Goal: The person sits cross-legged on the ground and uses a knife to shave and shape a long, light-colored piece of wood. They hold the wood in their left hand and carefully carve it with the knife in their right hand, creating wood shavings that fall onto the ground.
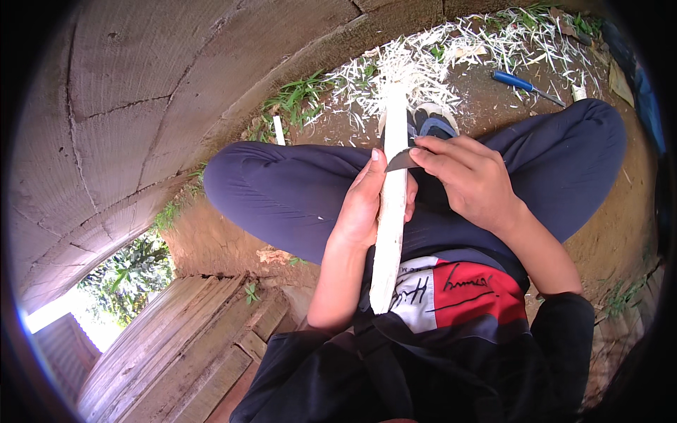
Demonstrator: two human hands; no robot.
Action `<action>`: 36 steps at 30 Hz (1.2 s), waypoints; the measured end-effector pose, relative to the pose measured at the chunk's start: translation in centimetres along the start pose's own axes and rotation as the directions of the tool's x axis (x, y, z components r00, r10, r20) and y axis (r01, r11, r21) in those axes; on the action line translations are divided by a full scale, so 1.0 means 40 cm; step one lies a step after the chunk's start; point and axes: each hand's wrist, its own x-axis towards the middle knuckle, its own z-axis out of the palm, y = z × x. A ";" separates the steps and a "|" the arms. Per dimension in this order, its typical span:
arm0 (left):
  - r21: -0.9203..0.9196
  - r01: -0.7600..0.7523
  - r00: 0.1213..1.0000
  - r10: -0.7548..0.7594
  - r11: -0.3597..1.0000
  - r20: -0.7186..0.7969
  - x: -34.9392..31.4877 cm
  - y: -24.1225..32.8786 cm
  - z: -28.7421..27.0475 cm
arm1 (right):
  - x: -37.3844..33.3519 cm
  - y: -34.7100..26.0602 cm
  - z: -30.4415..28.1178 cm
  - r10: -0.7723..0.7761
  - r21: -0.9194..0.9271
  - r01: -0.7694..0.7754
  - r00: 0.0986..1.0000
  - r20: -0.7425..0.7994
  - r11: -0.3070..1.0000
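- The left hand (367, 204) is wrapped around a long pale peeled stick (390, 211), fingers closed on its middle, thumb lying up along the left side.
- The right hand (469, 176) is closed on a dark knife blade (402, 161), fingertips pinching it; the blade lies across the stick just above the left thumb, touching the wood.
- The stick stands nearly upright in the view, its lower end near the person's red, white and dark top (451, 289), its upper end reaching out over the shoes (427, 120).
- The person sits with knees spread, in dark blue trousers (282, 190), on bare brown earth (613, 233).
- A heap of white wood shavings (402, 70) lies on the ground beyond the feet, with some green grass (300, 95) beside it.
- A blue-handled tool (525, 84) lies on the earth, well apart from both hands, to the upper right.
- A cracked concrete wall (141, 106) fills the left; wooden planks (176, 338) lie lower left.
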 end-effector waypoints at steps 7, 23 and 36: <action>0.118 -0.046 0.997 0.054 0.992 -0.059 0.000 -0.002 0.032 | 0.036 0.045 0.016 0.100 -0.166 -0.112 0.992 -0.077 0.980; -0.001 -0.064 0.996 0.064 0.998 -0.063 -0.003 0.001 0.003 | -0.008 -0.021 0.014 -0.008 -0.083 0.009 1.000 0.014 0.996; 0.076 -0.018 1.000 0.019 0.997 -0.005 -0.001 -0.021 0.029 | 0.040 0.036 -0.040 0.173 -0.035 -0.183 0.965 -0.197 0.982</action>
